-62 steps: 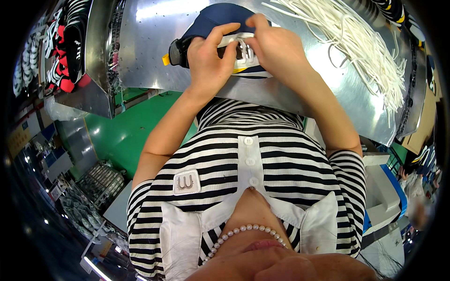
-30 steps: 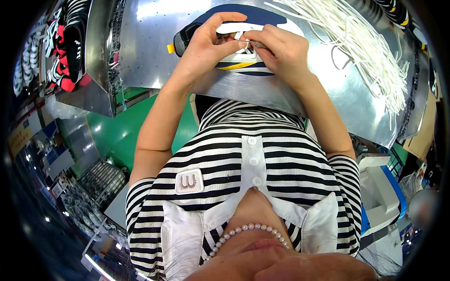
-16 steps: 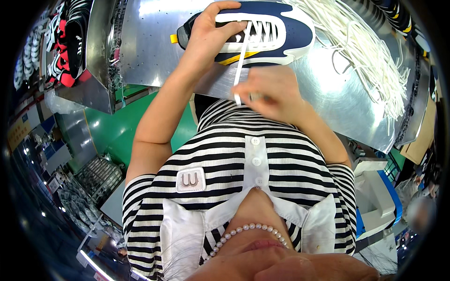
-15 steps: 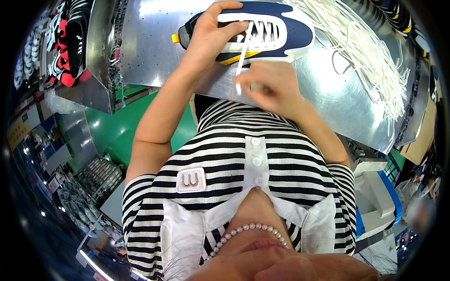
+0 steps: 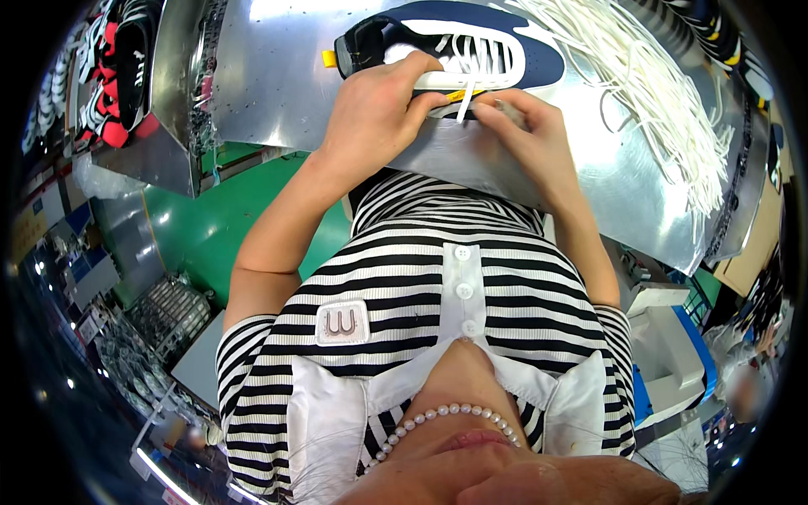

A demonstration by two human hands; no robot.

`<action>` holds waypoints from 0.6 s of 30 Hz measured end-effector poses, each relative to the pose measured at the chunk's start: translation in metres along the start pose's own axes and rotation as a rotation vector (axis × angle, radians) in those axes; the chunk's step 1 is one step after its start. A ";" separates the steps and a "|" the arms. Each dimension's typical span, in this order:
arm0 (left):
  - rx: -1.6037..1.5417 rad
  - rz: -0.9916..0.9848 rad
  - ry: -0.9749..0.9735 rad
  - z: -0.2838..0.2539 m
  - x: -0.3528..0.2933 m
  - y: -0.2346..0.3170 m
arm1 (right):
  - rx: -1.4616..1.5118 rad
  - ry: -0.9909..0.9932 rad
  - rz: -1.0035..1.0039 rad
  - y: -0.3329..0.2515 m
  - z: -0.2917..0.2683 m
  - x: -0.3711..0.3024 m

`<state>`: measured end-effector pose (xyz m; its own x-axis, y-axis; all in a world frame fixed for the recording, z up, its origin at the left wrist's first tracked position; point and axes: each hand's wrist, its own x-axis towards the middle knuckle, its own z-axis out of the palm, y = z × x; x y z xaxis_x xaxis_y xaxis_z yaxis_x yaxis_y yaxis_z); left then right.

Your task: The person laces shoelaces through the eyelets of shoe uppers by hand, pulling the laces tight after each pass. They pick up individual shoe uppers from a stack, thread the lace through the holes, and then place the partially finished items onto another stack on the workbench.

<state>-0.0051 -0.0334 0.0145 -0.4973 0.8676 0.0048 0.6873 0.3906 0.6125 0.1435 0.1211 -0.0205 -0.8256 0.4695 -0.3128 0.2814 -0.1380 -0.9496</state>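
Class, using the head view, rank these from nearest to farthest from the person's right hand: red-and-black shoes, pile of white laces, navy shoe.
1. Navy shoe: just beyond the right hand.
2. Pile of white laces: to the hand's right.
3. Red-and-black shoes: at the far left.

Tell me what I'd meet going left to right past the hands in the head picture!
Red-and-black shoes, left hand, white lace end, right hand, pile of white laces.
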 end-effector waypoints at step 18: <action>0.024 -0.027 0.168 0.017 0.010 0.009 | 0.133 0.085 -0.255 -0.004 0.022 0.017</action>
<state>0.0051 -0.0159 0.0065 -0.5959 0.7938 0.1216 0.6839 0.4222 0.5950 0.1172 0.1102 -0.0227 -0.8161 0.5742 -0.0663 -0.0011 -0.1163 -0.9932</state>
